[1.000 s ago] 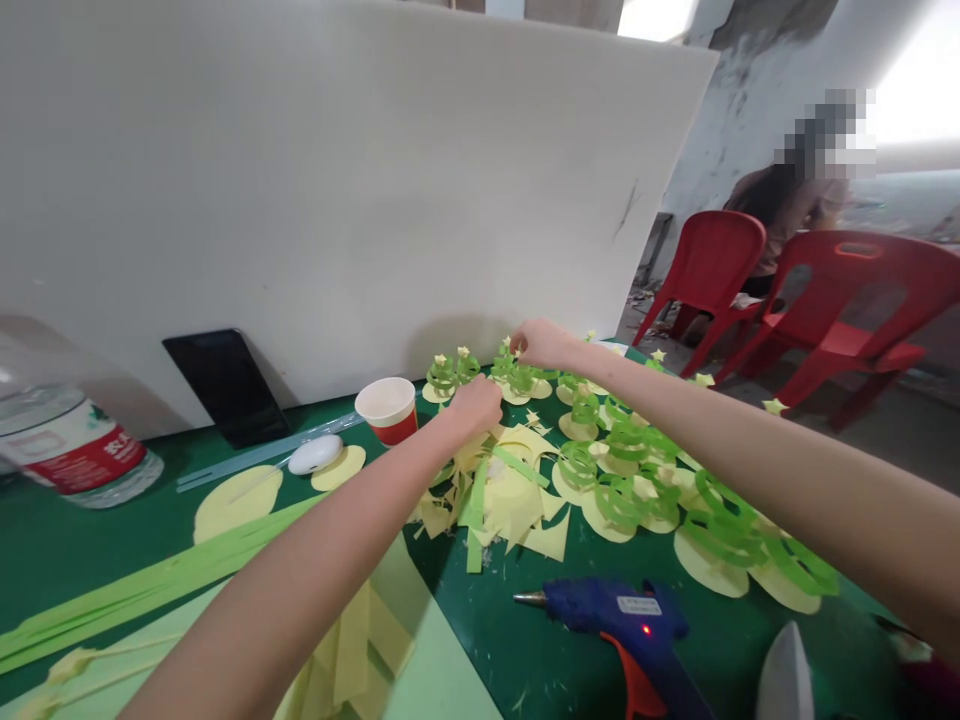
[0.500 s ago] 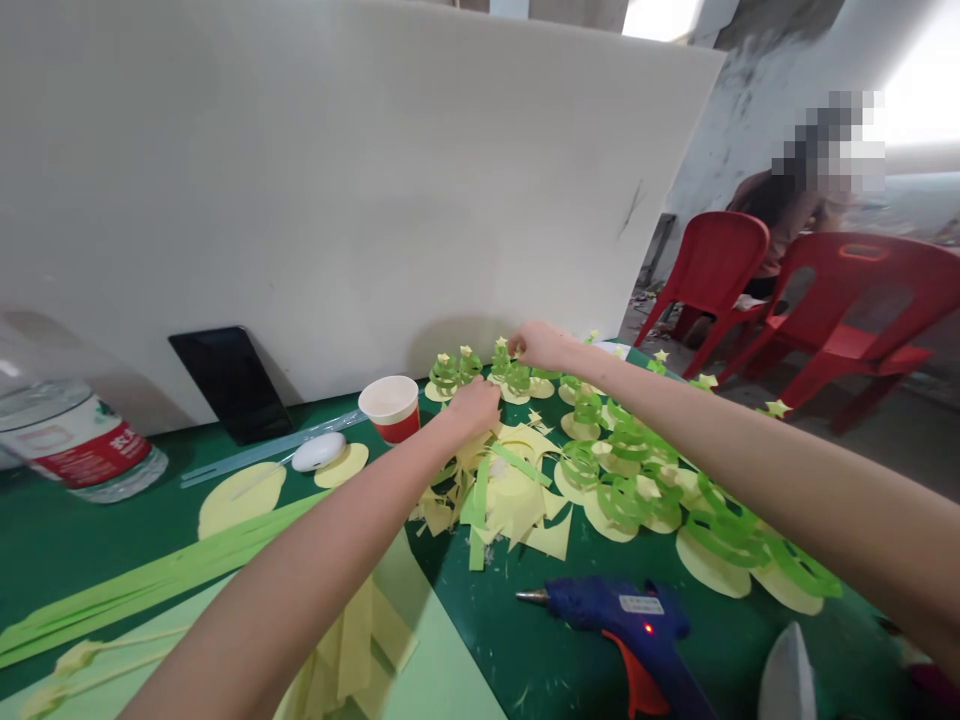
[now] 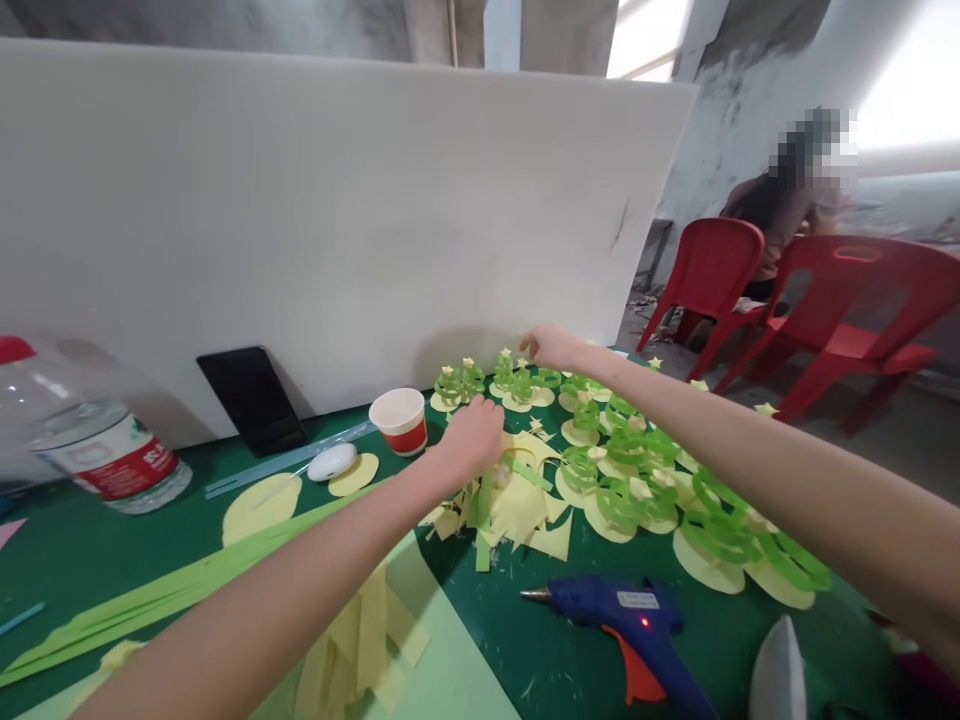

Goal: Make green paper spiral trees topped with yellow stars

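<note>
My left hand [image 3: 477,437] hovers over the left side of a pile of yellow and green paper scraps [image 3: 521,500], its fingers bent; what they hold, if anything, is hidden. Farther back, my right hand [image 3: 551,347] is beside small green paper spirals topped with yellow stars [image 3: 506,375], fingers curved downward, their tips partly hidden. Many more spirals on round yellow bases [image 3: 626,465] spread under and beside my right forearm. A red and white paper cup [image 3: 399,422] stands left of my left hand.
A blue glue gun [image 3: 637,610] with a red light lies at the front. A phone [image 3: 253,400] leans on the white board [image 3: 337,230]. Left are a water bottle [image 3: 112,450] and green strips [image 3: 150,590]. A person [image 3: 780,210] sits beyond red chairs [image 3: 712,270].
My left hand has moved nearer, away from the small spirals and over the scraps. My right hand has shifted slightly right, off the starred spiral. The view has tilted up a little.
</note>
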A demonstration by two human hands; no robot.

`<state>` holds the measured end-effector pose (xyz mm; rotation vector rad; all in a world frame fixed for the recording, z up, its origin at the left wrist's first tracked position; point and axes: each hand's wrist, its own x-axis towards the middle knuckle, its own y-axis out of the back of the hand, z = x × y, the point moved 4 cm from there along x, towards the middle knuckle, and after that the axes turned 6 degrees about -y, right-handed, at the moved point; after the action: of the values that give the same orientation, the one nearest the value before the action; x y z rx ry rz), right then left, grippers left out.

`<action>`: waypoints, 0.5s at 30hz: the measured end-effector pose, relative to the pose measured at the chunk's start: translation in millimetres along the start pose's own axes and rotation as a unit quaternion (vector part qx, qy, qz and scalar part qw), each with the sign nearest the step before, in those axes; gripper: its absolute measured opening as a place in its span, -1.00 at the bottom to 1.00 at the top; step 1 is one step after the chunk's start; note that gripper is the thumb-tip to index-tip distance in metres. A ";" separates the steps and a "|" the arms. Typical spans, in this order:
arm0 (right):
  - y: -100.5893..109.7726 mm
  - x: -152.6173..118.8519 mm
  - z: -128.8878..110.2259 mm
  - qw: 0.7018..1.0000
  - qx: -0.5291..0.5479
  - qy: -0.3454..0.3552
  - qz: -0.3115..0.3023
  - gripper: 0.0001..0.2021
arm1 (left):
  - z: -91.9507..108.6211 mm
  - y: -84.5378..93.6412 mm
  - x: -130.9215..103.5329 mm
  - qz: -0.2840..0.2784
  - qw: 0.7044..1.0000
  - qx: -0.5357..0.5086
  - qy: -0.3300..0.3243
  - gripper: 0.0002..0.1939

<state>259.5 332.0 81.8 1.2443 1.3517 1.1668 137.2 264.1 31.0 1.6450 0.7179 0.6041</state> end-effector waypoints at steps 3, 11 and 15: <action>14.7 -3.8 0.1 1.000 0.008 0.002 0.027 -0.74 | 5.9 10.7 -24.1 0.014 1.000 0.003 -0.023 -0.83; 43.1 -14.2 13.6 0.997 -0.010 -0.049 0.066 -0.70 | 54.4 37.7 -120.6 0.095 0.983 -0.056 -0.150 -0.67; 41.7 -33.5 15.2 0.998 -0.038 -0.048 0.025 -0.73 | 87.7 25.8 -182.7 0.123 0.957 -0.054 -0.256 -0.87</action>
<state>281.3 300.9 122.4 1.2699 1.2010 1.1685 80.5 68.0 39.3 1.7030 0.1008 0.3559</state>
